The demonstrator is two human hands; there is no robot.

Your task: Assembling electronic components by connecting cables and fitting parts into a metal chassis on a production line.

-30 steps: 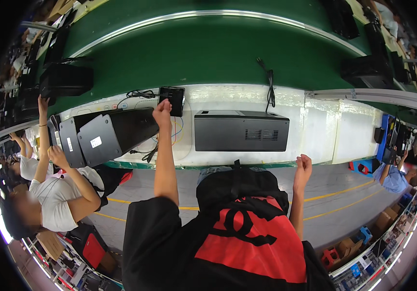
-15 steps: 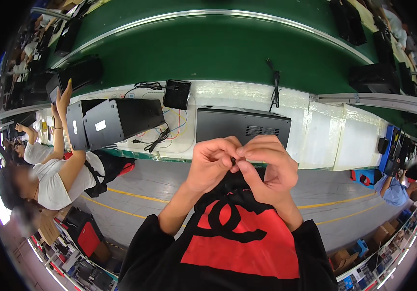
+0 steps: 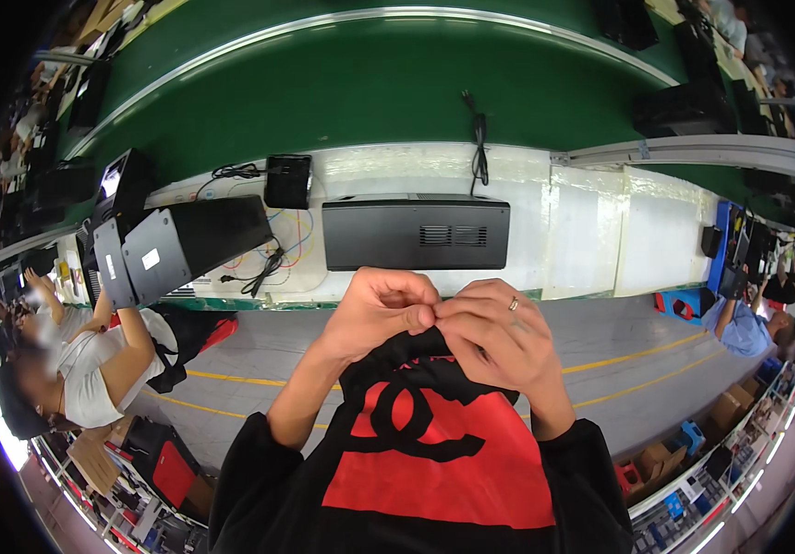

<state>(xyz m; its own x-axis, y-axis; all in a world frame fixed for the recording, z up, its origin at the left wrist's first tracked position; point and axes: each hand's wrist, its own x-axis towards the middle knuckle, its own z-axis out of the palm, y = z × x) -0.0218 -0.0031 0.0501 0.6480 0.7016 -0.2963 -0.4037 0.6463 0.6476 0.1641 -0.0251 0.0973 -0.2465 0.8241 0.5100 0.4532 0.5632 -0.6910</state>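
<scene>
My left hand [image 3: 374, 309] and my right hand [image 3: 499, 342] meet in front of my chest, above my black and red shirt [image 3: 434, 452]. Their fingertips press together in a pinch, and no object shows between them. A ring sits on one finger of my right hand. Just beyond the hands, a flat black box with vent slots [image 3: 416, 233] lies on the white workbench [image 3: 591, 231]. A small black unit [image 3: 286, 180] with a cable stands further back on the left.
A green conveyor belt [image 3: 342, 83] runs behind the bench, with a bundled black cable [image 3: 479, 148] at its edge. On the left, a co-worker in a white shirt [image 3: 83, 369] handles a tilted black box [image 3: 185, 249]. Another person [image 3: 739, 323] sits at the right.
A second ago my left hand reached to the small black unit and my right hand hung at my side. Both came together at my chest and stay joined.
</scene>
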